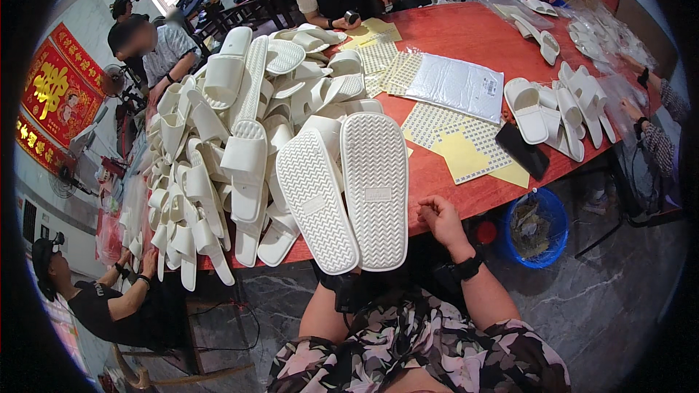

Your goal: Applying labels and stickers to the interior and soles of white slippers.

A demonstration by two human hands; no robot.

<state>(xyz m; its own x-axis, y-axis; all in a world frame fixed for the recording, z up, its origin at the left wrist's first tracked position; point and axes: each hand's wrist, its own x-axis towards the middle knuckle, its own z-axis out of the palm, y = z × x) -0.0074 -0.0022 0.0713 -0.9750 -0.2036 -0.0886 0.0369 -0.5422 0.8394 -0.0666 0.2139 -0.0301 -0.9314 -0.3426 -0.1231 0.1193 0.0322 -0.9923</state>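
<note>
A pair of white slippers [376, 189] is raised toward me at the table's near edge, their zigzag-patterned soles facing up. My left forearm [325, 314] leads to their heel end, where my left hand is hidden behind them, closed on the pair. Just right of the soles, my right hand [443, 224] hovers by the table edge. Its fingers are curled and pressed together; whatever they may hold is too small to tell. A large heap of white slippers [244, 153] lies beyond and to the left of the pair.
On the red table [451, 36] lie sticker sheets [466, 149], a white plastic mailer [455, 87], a black phone [522, 151] and more slippers [557, 109] at right. A blue bin [537, 227] stands below the edge. Other people work around the table.
</note>
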